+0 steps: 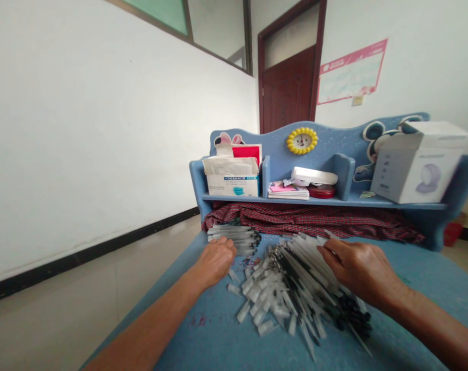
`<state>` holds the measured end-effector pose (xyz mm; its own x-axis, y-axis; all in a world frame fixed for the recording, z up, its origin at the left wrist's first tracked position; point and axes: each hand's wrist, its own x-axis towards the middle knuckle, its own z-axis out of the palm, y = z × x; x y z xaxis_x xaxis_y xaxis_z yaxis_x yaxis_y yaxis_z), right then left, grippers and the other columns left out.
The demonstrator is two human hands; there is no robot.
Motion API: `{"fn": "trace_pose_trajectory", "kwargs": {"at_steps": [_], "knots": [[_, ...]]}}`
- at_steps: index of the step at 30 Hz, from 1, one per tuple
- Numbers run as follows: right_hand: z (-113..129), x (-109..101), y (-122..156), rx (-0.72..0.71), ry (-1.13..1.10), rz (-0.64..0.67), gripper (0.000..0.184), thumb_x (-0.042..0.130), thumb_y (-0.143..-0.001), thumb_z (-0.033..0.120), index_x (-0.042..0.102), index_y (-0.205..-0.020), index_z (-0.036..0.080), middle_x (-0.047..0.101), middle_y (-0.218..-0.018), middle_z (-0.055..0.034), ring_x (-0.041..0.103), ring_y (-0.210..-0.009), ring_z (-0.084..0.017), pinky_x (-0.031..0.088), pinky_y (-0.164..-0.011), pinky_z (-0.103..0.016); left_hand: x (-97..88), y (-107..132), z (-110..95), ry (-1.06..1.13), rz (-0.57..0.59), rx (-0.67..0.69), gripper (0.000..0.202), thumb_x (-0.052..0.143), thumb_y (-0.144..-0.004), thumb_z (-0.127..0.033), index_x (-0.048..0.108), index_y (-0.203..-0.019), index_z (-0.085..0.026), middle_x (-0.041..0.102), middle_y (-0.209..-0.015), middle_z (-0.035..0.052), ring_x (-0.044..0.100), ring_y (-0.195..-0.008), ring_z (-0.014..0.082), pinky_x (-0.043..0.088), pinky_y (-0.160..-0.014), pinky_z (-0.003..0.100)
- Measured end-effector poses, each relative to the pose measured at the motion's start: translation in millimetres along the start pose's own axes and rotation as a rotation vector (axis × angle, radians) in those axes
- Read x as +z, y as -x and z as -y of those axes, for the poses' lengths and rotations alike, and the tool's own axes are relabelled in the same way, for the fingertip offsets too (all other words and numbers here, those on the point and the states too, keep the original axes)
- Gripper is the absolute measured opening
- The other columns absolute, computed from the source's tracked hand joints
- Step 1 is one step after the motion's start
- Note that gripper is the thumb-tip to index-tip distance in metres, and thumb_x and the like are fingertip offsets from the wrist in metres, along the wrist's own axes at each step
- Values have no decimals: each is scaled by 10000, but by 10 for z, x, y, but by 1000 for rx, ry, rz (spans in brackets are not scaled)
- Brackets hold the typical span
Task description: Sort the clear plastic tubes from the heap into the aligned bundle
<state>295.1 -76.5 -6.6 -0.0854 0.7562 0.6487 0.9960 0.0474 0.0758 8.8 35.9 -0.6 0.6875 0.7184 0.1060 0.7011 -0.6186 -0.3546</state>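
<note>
My left hand [217, 259], fingers curled down, is at the near left end of a neat stack of pens [237, 234] with frosted barrels and dark tips. Anything inside those fingers is hidden. On the right, my right hand [359, 265] pinches a thin translucent pen barrel [330, 234], whose tip sticks out past the fingers. Beneath and beside it spreads a loose heap of translucent pen barrels [311, 257] with dark thin rods among them. Small frosted caps [262, 296] lie scattered at the heap's left, and black caps [355, 314] cluster at its right.
The blue tabletop [210, 330] has a raised back shelf [373, 202]. On the shelf are a mask box [234, 183], papers [288, 191], a red round tin [322, 192], a white case [314, 176] and a white carton [415, 165]. Checked cloth [314, 219] fills the space below.
</note>
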Motion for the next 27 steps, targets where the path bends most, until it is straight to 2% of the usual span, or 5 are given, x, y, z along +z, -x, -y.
{"fn": "trace_pose_trajectory", "kwargs": {"at_steps": [5, 9, 13, 19, 27], "knots": [[50, -103, -31, 51, -316, 100, 372, 400, -904, 384, 579, -645, 187, 596, -548, -12, 536, -494, -123, 266, -526, -251, -175, 26, -131, 0, -138, 46, 176, 420, -876, -115, 593, -851, -139, 623, -856, 91, 576, -814, 217, 466, -749, 337], [118, -204, -61, 89, -671, 261, 439, 361, -919, 447, 527, -610, 183, 523, -531, 15, 484, -501, -101, 292, -501, -221, -345, 23, -381, 74, -251, 194, 179, 381, -908, -151, 552, -859, -162, 602, -781, 48, 555, -722, 188, 457, -678, 297], [147, -199, -92, 171, -852, 316, 476, 356, -909, 461, 454, -535, 183, 497, -482, 18, 455, -463, -92, 303, -466, -209, -424, -18, -570, 174, -443, 364, 207, 343, -927, -150, 543, -874, -162, 570, -752, 38, 525, -699, 177, 429, -633, 278], [103, -178, -142, 376, -1075, 474, 377, 435, -865, 440, 427, -577, 196, 478, -402, 52, 359, -318, -54, 239, -340, -172, -354, -83, -661, 280, -632, 407, 196, 343, -933, -137, 527, -869, -152, 539, -732, 35, 500, -689, 165, 416, -610, 266], [73, -166, -103, 382, -1166, 726, 396, 433, -854, 517, 437, -617, 200, 493, -379, 65, 347, -265, -55, 222, -290, -167, -233, 21, -713, 316, -729, 401, 173, 358, -911, -97, 518, -881, -157, 535, -701, 32, 480, -644, 168, 416, -561, 277]]}}
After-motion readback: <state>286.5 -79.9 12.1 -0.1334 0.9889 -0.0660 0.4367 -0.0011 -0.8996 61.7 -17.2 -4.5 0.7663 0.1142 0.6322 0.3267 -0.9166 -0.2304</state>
